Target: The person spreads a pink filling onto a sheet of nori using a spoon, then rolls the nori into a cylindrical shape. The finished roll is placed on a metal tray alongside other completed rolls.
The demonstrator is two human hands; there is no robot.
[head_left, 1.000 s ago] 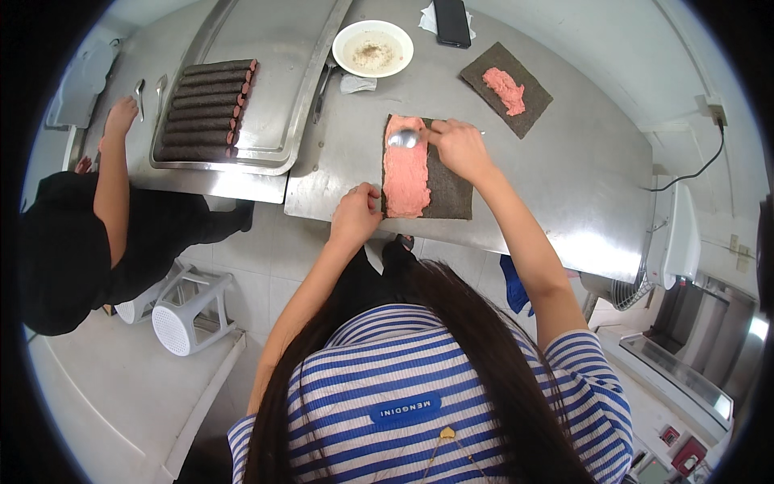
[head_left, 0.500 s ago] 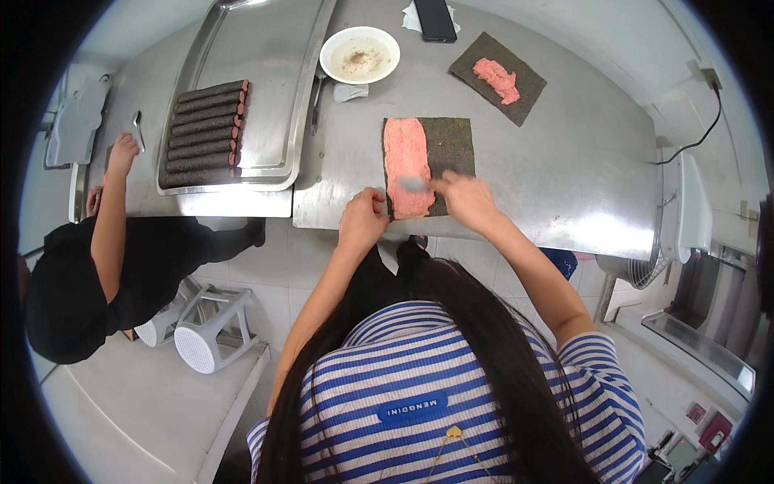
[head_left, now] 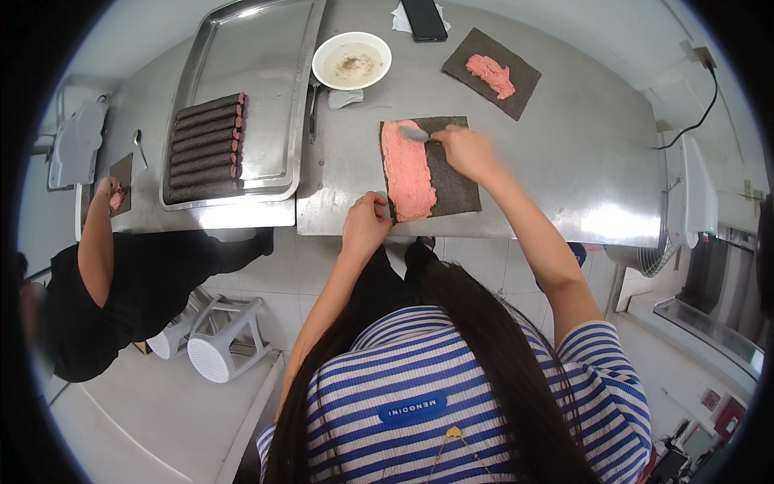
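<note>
A dark seaweed sheet lies flat before me, with a strip of pink minced paste spread along its left side. My right hand is closed round a spoon, whose bowl rests on the paste near the sheet's far edge. At the near left corner of the sheet, my left hand has its fingers pinched together on the edge.
Several dark seaweed rolls lie in a metal tray on the left. Beyond my sheet are a white bowl of cloudy liquid, another seaweed sheet with paste, and a phone. A co-worker's hand works far left.
The spoon in my right hand has moved away from me along the paste, toward the sheet's far edge. My left hand stays at the corner. The co-worker's hand has moved nearer their body.
</note>
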